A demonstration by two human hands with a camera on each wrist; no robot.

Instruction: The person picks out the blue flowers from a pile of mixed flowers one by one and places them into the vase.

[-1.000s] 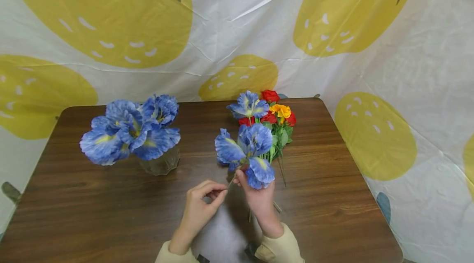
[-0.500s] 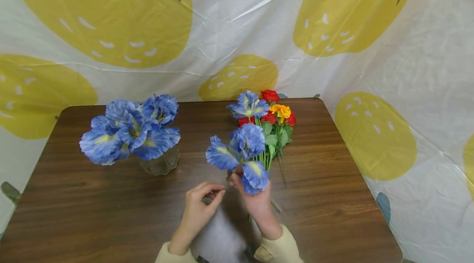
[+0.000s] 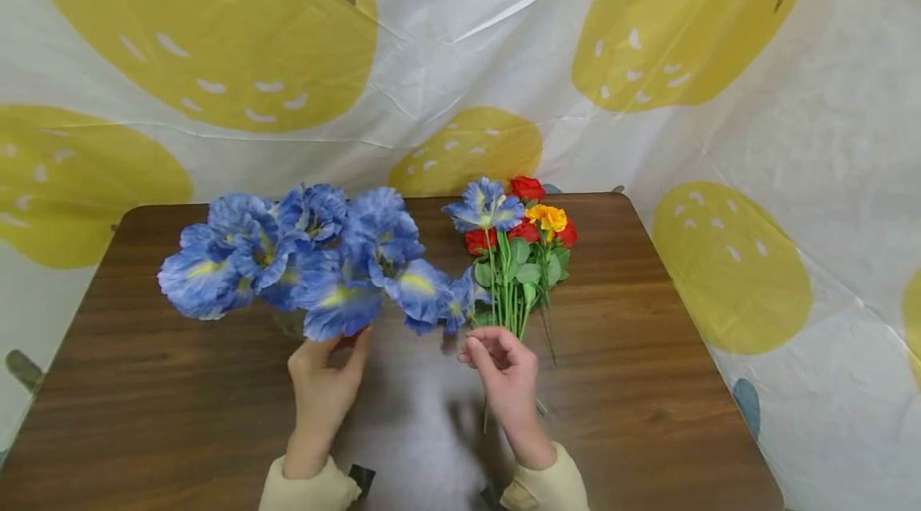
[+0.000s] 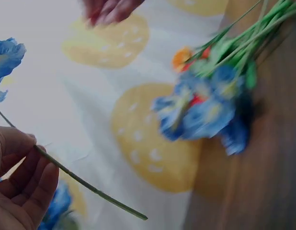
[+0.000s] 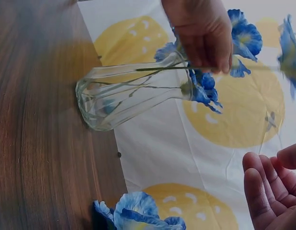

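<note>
The left hand (image 3: pixel 321 383) pinches the thin green stem (image 4: pixel 85 184) of a blue artificial iris (image 3: pixel 374 267) between thumb and fingers, low in the middle of the head view. The bloom rides above the hand, pressed in beside the blue irises (image 3: pixel 245 251) already standing in the glass vase (image 5: pixel 124 96) at centre left. The right hand (image 3: pixel 506 375) holds nothing — its fingers hang loosely curled just right of centre, near the stems of the mixed bunch (image 3: pixel 518 255) of red, orange and blue flowers lying on the wooden table (image 3: pixel 647 415).

In the left wrist view the stem runs diagonally across the fingers (image 4: pixel 30 184), and its free end sticks out well past the grip toward the lower middle of the frame. The hold sits high on the stem, so the long tail below is unguided.

The likely trouble lies there: the tail could miss the vase's narrow mouth or catch on the stems already crowding it. A sideways push against the neck might tip the vase, which looks light. The wide bloom could also snag its neighbours and drag one upward — and a thin stem in a fingertip pinch may twist or slip.
</note>
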